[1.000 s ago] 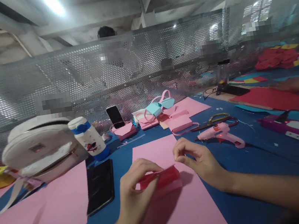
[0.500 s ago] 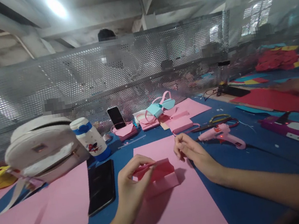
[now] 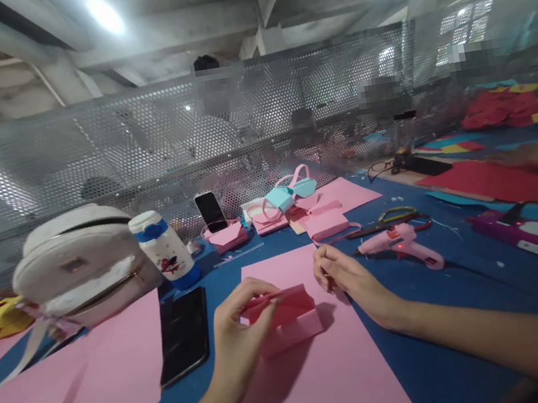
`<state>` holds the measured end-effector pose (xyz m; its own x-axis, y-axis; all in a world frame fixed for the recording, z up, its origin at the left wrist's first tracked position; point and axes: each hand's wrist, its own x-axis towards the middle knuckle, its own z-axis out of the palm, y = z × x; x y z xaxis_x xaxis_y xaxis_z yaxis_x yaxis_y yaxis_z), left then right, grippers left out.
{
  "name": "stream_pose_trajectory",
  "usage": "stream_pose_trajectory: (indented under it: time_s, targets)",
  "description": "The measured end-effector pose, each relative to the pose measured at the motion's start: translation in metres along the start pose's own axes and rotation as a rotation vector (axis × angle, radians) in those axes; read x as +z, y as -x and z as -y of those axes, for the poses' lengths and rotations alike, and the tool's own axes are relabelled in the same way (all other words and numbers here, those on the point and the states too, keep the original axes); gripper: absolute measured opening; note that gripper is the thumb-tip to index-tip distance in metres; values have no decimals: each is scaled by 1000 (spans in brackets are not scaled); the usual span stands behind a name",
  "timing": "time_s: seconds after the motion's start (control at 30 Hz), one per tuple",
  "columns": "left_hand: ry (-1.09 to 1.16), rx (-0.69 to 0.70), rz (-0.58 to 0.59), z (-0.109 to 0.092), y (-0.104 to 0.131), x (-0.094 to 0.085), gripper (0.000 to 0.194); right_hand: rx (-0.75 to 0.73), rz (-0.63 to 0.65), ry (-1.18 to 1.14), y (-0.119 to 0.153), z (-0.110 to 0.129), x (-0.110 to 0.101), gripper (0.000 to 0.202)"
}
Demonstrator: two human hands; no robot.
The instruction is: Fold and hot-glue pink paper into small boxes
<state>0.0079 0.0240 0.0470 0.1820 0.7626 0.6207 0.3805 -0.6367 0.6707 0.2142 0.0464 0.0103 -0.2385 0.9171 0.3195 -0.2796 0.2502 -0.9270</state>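
My left hand (image 3: 239, 324) pinches the upper edge of a small folded pink paper box (image 3: 295, 325), whose top stands open. Beneath it lies a large pink paper sheet (image 3: 322, 389). To the right of the box, apart from it, my right hand (image 3: 343, 274) hovers over the sheet's right edge with its fingers curled together. Whatever those fingers may hold is hidden. Close by on the right, a pink glue gun (image 3: 399, 242) with a lit red light lies on the blue table (image 3: 479, 358).
Behind the glue gun are scissors (image 3: 397, 214). Finished-looking small pink paper bags (image 3: 325, 221) stand at the back. Left are a black phone (image 3: 182, 335), more pink paper (image 3: 89, 390), a bottle (image 3: 165, 250) and a white backpack (image 3: 76, 264). A perforated metal panel (image 3: 149, 145) closes the back.
Both hands and the pink paper box keep their places. The view shifts very slightly, and a person behind the perforated panel has moved a little to the right.
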Motion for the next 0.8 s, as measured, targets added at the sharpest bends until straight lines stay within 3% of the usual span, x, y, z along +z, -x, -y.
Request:
stream_pose_trajectory:
  time_s: [0.8]
  targets:
    - [-19, -35, -22, 4, -1, -3, 10, 34, 45, 11, -1, 5, 1, 39]
